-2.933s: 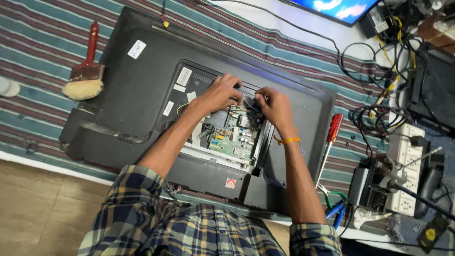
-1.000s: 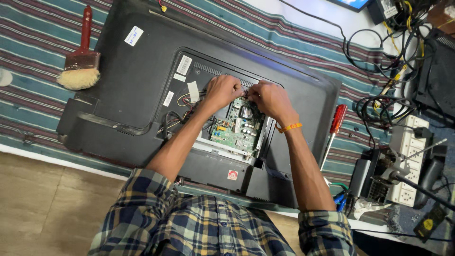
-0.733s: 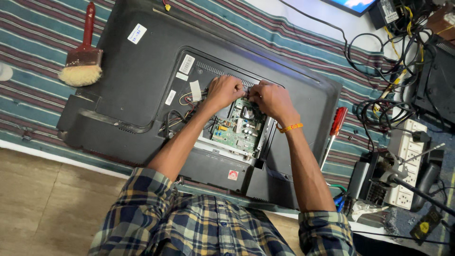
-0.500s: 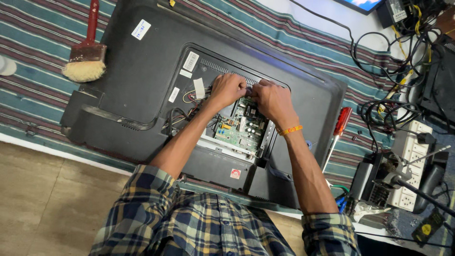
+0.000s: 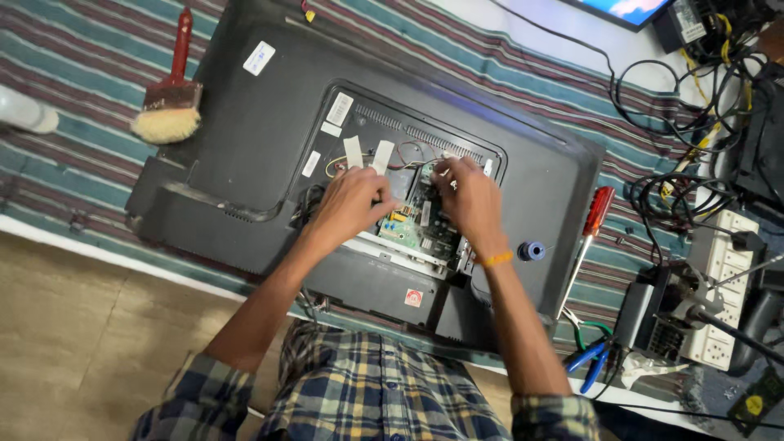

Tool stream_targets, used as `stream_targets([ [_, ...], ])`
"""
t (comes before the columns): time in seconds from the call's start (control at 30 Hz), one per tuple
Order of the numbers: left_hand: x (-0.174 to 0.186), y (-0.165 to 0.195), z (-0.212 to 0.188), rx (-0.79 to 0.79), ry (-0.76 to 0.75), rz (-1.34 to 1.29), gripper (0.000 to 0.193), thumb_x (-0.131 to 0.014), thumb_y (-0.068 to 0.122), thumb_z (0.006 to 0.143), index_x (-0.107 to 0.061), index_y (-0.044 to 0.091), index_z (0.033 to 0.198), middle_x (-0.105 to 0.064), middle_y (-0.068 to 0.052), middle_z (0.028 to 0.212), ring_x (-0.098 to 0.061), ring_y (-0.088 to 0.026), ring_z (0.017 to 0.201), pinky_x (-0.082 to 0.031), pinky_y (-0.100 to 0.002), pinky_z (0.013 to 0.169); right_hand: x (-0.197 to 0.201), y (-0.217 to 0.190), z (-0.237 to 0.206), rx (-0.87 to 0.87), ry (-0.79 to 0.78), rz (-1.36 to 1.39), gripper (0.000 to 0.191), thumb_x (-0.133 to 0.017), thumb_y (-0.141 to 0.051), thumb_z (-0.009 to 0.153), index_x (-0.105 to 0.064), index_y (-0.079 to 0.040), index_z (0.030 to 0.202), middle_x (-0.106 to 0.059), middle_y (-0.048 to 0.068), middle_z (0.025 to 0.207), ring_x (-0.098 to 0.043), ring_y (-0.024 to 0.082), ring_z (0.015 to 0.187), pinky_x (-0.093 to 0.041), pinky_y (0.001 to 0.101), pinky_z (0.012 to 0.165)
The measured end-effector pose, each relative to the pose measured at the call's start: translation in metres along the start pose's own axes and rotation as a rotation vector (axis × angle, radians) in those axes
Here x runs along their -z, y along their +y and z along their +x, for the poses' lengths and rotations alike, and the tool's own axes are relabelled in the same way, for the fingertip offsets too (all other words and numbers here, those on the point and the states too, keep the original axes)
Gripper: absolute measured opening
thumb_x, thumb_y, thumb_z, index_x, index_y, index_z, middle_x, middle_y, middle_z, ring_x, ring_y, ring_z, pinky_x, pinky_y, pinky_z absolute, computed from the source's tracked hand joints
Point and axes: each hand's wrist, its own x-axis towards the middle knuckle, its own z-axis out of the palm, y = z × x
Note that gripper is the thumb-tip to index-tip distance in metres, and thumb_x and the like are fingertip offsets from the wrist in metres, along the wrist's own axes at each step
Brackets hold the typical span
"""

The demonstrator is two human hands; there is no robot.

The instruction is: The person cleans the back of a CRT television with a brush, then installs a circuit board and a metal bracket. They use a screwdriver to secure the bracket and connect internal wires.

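A black flat television (image 5: 245,139) lies face down on a striped cloth, its back hatch open over a green circuit board (image 5: 406,231). My left hand (image 5: 353,204) rests on the left part of the board beside loose wires, fingers bent down; what they grip is hidden. My right hand (image 5: 469,200), with an orange band on its wrist, sits on the board's upper right. Its fingertips pinch a small white connector (image 5: 445,167) at the board's top edge.
A red-handled brush (image 5: 170,102) lies left of the television. A red-handled screwdriver (image 5: 594,219) and a small blue spool (image 5: 532,250) lie to the right. Further right are blue-handled pliers (image 5: 590,359), a white power strip (image 5: 723,286) and tangled cables (image 5: 694,122).
The view has shifted a little. Both hands stay on the circuit board; my left hand has drawn slightly left, away from the right hand.
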Motion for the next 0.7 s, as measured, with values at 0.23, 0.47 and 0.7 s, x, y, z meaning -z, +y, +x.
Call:
stream_targets([
  [0.23,-0.004,0.017,-0.039,-0.018,0.18,0.079,0.011,-0.073,0.017,0.089,-0.072,0.007,0.094,-0.065,-0.008,0.097,-0.057,-0.03,0.097,-0.041,-0.044,0.086,-0.012,-0.038,-0.034,0.184,-0.179,0.215,0.015,-0.075,-0.01,0.087,-0.074,-0.008,0.101,-0.068,0.011,0.085,-0.067,0.033,0.082,-0.052,0.0431,0.071],
  [0.47,-0.006,0.011,-0.039,-0.093,0.188,-0.003,0.011,-0.069,0.015,0.092,-0.071,0.007,0.099,-0.065,-0.007,0.097,-0.057,-0.03,0.099,-0.041,-0.044,0.085,-0.012,-0.042,-0.032,0.128,-0.204,0.257,0.015,-0.073,-0.008,0.086,-0.074,-0.005,0.1,-0.068,0.013,0.087,-0.067,0.033,0.076,-0.053,0.0426,0.069],
  [0.7,0.001,-0.001,-0.031,-0.003,0.193,-0.172,0.009,-0.065,0.013,0.098,-0.07,0.006,0.102,-0.069,-0.008,0.097,-0.063,-0.03,0.095,-0.042,-0.045,0.082,-0.022,-0.027,-0.029,-0.008,-0.259,0.226,0.011,-0.073,-0.007,0.085,-0.074,-0.003,0.095,-0.072,0.013,0.082,-0.069,0.025,0.069,-0.053,0.0354,0.067],
])
